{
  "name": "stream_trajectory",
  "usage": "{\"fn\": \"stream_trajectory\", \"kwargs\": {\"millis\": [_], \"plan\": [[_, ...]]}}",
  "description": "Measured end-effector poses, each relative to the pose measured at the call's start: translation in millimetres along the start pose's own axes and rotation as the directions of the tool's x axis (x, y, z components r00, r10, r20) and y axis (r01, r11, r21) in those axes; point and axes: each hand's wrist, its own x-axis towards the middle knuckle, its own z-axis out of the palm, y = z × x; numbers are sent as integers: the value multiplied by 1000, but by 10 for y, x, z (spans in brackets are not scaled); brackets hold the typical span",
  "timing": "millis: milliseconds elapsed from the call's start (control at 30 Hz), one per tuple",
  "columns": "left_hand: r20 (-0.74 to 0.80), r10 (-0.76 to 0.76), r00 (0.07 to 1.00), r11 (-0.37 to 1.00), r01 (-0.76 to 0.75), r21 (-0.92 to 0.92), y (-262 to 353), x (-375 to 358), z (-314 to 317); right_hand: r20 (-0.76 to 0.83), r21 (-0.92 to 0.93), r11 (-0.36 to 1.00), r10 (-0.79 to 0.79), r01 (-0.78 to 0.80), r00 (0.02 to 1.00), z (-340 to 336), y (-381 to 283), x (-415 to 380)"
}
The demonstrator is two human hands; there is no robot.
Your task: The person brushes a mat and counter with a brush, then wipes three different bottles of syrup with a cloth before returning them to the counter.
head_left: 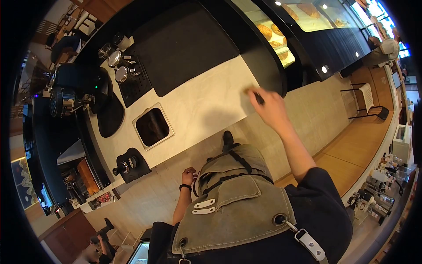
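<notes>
Over the right end of the pale counter (pixel 211 99), my right hand (pixel 269 105) is closed round a small brush-like object (pixel 259 98) with a dark part and a light brown tip; motion blurs it. My left hand (pixel 189 176) hangs low beside the apron (pixel 237 193), below the counter edge, its fingers curled, and whether it holds anything is hidden. A square dark bin (pixel 152 126) with a metal rim is set into the counter. Left of it, a tamper (pixel 124 167) stands on a black mat (pixel 136 158).
A large black mat (pixel 189 44) covers the counter's back. Metal pitchers (pixel 121 75) stand on a drip tray (pixel 134 86), near a black coffee grinder (pixel 66 101). A pastry display (pixel 272 37) is at the upper right. Two people are farther off, at the lower left and upper right.
</notes>
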Motion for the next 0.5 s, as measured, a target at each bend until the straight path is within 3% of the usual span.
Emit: {"fn": "stream_trajectory", "kwargs": {"millis": [33, 100, 200, 300, 367, 433, 500], "plan": [[-5, -2, 1000, 1000, 1, -20, -5, -3, 16, -147, 73, 994, -71, 83, 987, 226, 71, 220], [1, -23, 1000, 1000, 23, 13, 160, -82, 77, -281, 167, 975, -93, 144, 955, 651, 196, 688], [-5, -31, 1000, 1000, 31, 4, 307, -154, 78, -282, 253, 964, -12, 86, 959, 1009, 260, 984], [-58, 16, 998, 999, -18, -41, 441, -264, 138, -147, 162, 985, -31, 55, 989, 972, 366, 528], [-52, 16, 999, 997, -20, -74, 414, -236, 144, 22, -5, 1000, 1, -1, 1000, 605, 242, 38], [-56, 9, 998, 994, -15, -107, 312, -232, 78, 221, -48, 999, -3, 13, 975, 281, 221, -255], [-56, -32, 998, 996, 27, -90, 199, -191, 21, 475, 88, 968, 165, -233, 865, -23, 84, -130]]}}
